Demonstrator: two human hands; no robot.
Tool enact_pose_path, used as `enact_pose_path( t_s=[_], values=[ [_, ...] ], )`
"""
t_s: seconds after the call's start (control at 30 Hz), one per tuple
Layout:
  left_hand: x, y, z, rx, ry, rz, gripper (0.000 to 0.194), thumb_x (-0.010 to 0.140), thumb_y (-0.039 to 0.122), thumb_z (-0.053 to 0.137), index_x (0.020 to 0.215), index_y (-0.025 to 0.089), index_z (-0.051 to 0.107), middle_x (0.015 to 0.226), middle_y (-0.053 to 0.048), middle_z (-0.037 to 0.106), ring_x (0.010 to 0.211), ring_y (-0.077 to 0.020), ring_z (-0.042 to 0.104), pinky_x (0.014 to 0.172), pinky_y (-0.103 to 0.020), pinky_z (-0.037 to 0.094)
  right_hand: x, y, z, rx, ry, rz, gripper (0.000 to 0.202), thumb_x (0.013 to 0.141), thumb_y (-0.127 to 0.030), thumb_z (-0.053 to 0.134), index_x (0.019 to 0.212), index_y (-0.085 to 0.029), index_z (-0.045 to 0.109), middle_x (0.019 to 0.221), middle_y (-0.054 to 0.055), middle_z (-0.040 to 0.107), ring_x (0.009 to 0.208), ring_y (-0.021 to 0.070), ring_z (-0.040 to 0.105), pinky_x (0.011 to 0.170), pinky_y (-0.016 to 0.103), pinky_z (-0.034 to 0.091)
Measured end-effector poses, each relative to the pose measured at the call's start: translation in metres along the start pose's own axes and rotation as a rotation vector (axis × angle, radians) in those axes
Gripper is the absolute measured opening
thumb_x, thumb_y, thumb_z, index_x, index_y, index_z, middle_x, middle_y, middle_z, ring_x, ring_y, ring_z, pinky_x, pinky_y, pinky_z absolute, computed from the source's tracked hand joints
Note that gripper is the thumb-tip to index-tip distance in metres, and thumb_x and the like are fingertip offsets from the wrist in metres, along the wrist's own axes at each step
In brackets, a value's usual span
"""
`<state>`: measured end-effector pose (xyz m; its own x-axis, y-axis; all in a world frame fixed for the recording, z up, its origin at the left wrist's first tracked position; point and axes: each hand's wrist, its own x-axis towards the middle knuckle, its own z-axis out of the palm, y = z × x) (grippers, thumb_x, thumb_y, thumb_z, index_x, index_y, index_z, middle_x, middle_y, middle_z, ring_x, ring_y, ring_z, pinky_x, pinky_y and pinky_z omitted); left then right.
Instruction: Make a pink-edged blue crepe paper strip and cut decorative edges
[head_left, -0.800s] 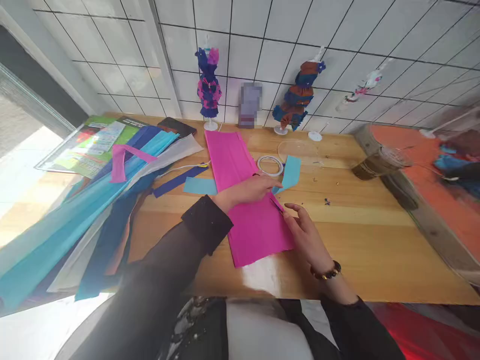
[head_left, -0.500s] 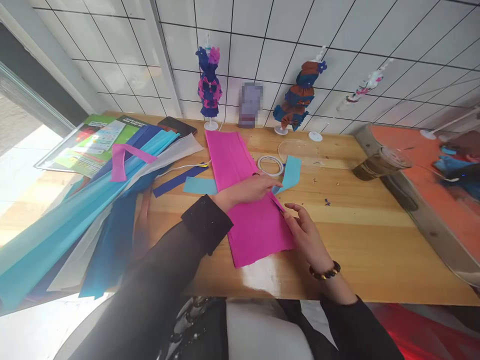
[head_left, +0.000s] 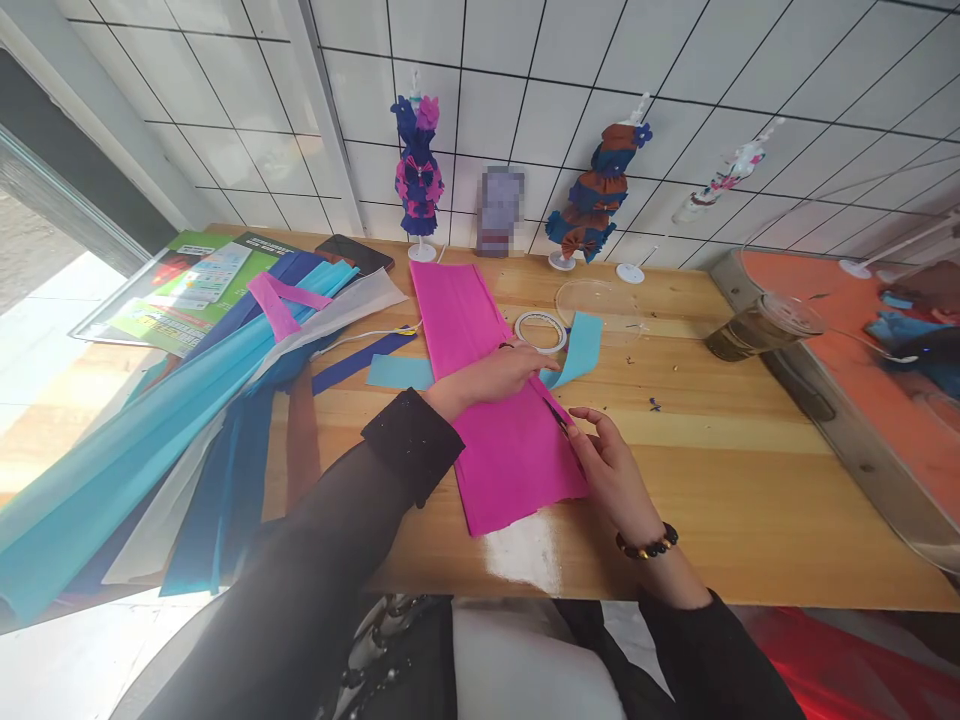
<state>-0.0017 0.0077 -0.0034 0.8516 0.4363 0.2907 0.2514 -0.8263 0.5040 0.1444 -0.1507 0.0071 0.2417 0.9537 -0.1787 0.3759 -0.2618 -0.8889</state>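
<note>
A folded sheet of pink crepe paper [head_left: 491, 440] lies lengthwise on the table in front of me. My left hand [head_left: 510, 374] rests across its middle, with the fingers on the paper's right edge. At that same edge, lower down, my right hand [head_left: 609, 462] grips scissors [head_left: 556, 413]. Their dark blades are at the paper along a narrow strip; the handles are hidden by my fingers. Just beyond my left fingertips are a light blue paper strip [head_left: 583, 345] and a roll of white tape [head_left: 541, 332].
Rolled blue and white crepe papers [head_left: 180, 410] are piled at the left, with a pink strip [head_left: 276, 305] on top. Decorated figures on stands [head_left: 420, 185] line the tiled wall. A cup with dark drink [head_left: 761, 328] stands at the right beside an orange surface [head_left: 862, 400].
The scissor blades show more at the paper's edge, and my left fingers have shifted slightly back. On the pile, the pink strip and papers have moved a little to the right.
</note>
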Motion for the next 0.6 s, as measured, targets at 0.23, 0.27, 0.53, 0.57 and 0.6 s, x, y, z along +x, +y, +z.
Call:
enact_pose_path(
  t_s=[0.23, 0.27, 0.53, 0.57, 0.6],
  values=[
    [0.001, -0.005, 0.001, -0.016, 0.009, -0.017, 0.04, 0.087, 0.01, 0.027, 0.115, 0.022, 0.053, 0.114, -0.002, 0.058, 0.105, -0.0138, 0.048, 0.093, -0.028, 0.032, 0.001, -0.001, 0.0, -0.015, -0.011, 0.009, 0.039, 0.081, -0.049, 0.044, 0.108, -0.022, 0.045, 0.056, -0.006, 0.042, 0.047, 0.01, 0.035, 0.043, 0.021, 0.028],
    [0.001, -0.005, 0.001, -0.02, 0.004, -0.021, 0.04, 0.086, 0.01, 0.028, 0.115, 0.022, 0.053, 0.114, -0.002, 0.058, 0.106, -0.0139, 0.048, 0.093, -0.029, 0.032, 0.001, -0.001, 0.0, -0.018, -0.016, 0.015, 0.039, 0.081, -0.049, 0.044, 0.109, -0.022, 0.044, 0.057, -0.006, 0.044, 0.048, 0.0101, 0.036, 0.044, 0.022, 0.028],
    [0.001, -0.002, -0.001, -0.017, 0.0, -0.032, 0.039, 0.086, 0.011, 0.028, 0.115, 0.022, 0.052, 0.114, -0.002, 0.058, 0.107, -0.0145, 0.048, 0.094, -0.03, 0.032, 0.01, -0.006, 0.002, -0.022, -0.044, 0.035, 0.042, 0.079, -0.05, 0.045, 0.111, -0.022, 0.042, 0.062, -0.002, 0.051, 0.052, 0.0131, 0.043, 0.047, 0.024, 0.033],
    [0.001, -0.002, -0.001, -0.016, -0.001, -0.03, 0.039, 0.086, 0.011, 0.028, 0.115, 0.022, 0.052, 0.114, -0.002, 0.058, 0.107, -0.0146, 0.048, 0.094, -0.03, 0.032, 0.011, -0.007, 0.002, -0.023, -0.047, 0.037, 0.043, 0.079, -0.05, 0.046, 0.112, -0.022, 0.042, 0.062, -0.002, 0.052, 0.052, 0.0134, 0.043, 0.047, 0.025, 0.034],
    [0.001, -0.002, -0.001, -0.015, -0.002, -0.028, 0.039, 0.086, 0.011, 0.029, 0.115, 0.022, 0.052, 0.114, -0.002, 0.058, 0.107, -0.0146, 0.048, 0.094, -0.03, 0.032, 0.012, -0.007, 0.003, -0.023, -0.05, 0.038, 0.044, 0.079, -0.05, 0.046, 0.112, -0.022, 0.042, 0.063, -0.002, 0.053, 0.053, 0.0137, 0.044, 0.048, 0.025, 0.034]
  ],
)
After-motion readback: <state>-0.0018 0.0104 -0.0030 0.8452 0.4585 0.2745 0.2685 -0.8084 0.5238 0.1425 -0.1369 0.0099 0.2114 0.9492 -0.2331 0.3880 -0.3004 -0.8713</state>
